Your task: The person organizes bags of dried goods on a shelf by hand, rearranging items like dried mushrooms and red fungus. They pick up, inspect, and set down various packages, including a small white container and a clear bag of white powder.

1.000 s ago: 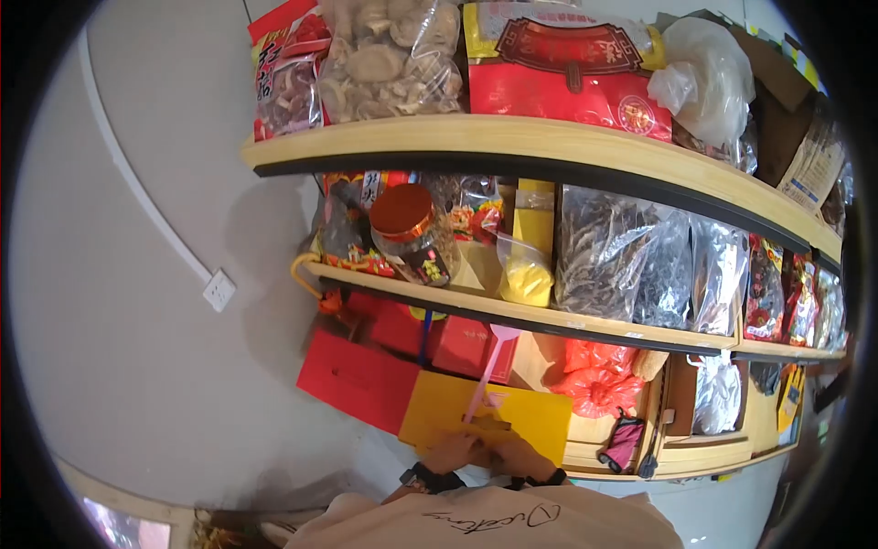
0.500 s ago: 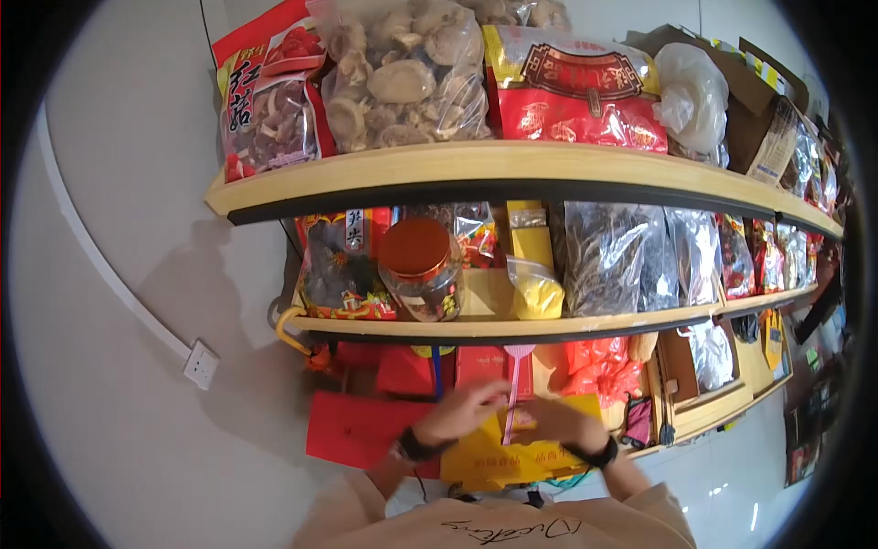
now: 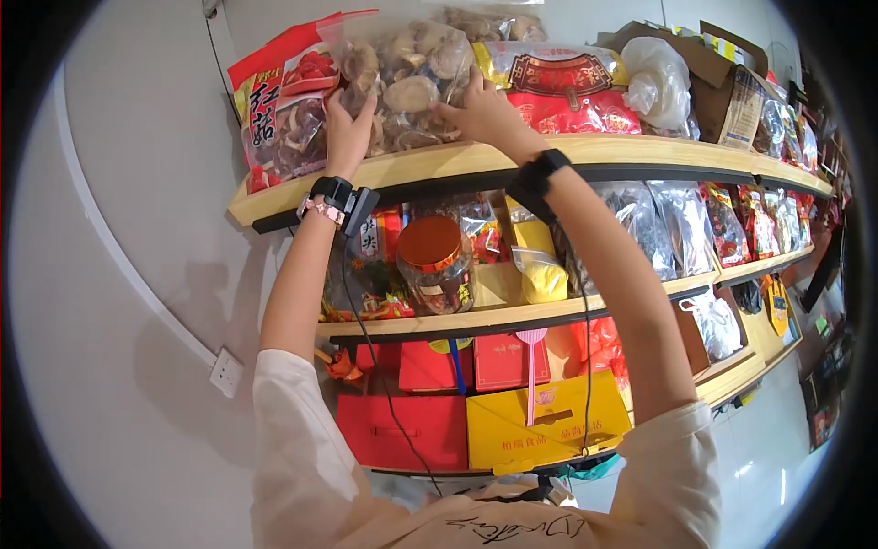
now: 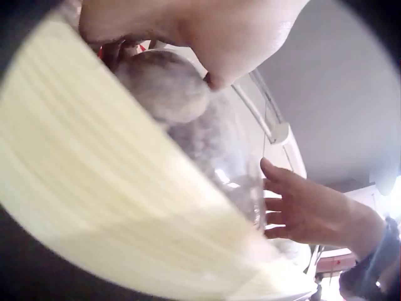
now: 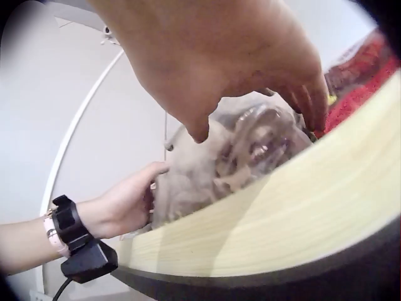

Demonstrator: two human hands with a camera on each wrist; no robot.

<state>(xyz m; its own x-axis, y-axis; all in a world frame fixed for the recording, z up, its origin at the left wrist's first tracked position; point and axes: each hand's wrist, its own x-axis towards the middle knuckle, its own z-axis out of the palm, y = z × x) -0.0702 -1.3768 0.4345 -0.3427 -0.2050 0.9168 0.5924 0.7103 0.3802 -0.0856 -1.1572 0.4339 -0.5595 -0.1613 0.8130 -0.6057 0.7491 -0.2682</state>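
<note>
A clear plastic bag of dried mushrooms [image 3: 412, 90] stands on the top wooden shelf, with both hands reaching up to it. My left hand [image 3: 347, 139] is at the bag's left side, thumb and fingers spread apart. On the right side, my right hand [image 3: 494, 114] has its thumb toward the bag's front and its fingers along the edge. In the right wrist view, the right thumb overlaps the bag [image 5: 200, 157] and the left hand [image 5: 128, 200] lies at its far side. The left wrist view shows the right hand [image 4: 307, 207] with fingers extended beside the bag.
A red mushroom packet [image 3: 279, 119] stands left of the bag, a red and gold packet [image 3: 572, 87] right of it. The shelf's wooden front edge [image 3: 439, 165] runs below the hands. A lidded jar [image 3: 432, 265] stands on the middle shelf; a yellow box [image 3: 549, 425] sits lower down.
Both hands have risen from in front of the yellow box, where they were together and then parted, up to the two sides of the mushroom bag on the top shelf.
</note>
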